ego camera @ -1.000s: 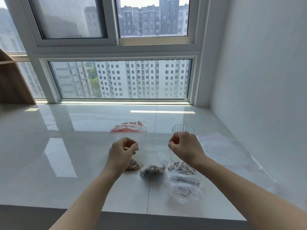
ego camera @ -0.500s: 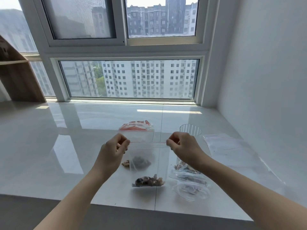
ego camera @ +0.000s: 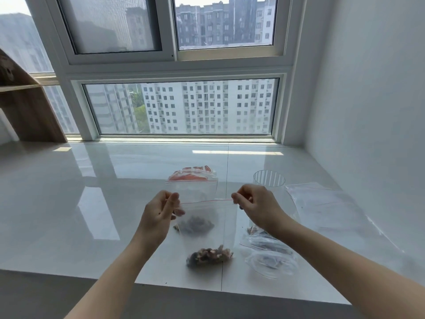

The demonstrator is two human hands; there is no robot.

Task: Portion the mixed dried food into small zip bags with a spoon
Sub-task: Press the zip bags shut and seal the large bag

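Both hands are raised at the centre of the frame, holding a small zip bag point(ego camera: 207, 229) up by its top corners. The left hand point(ego camera: 158, 212) has its fingers curled, thumb and fingertips pinching the left end of the red zip line. The right hand point(ego camera: 257, 203) is closed in the same way on the right end, so the strip runs taut between them. The bag hangs clear and upright, with a clump of mixed dried food point(ego camera: 210, 255) settled in its bottom. Below it, on the glossy white tabletop point(ego camera: 69, 215), lies a small dark heap point(ego camera: 195, 225), seen through the bag. Lower right lie more filled bags point(ego camera: 269, 252); a ribbed clear cup point(ego camera: 269, 178) stands behind the right hand.
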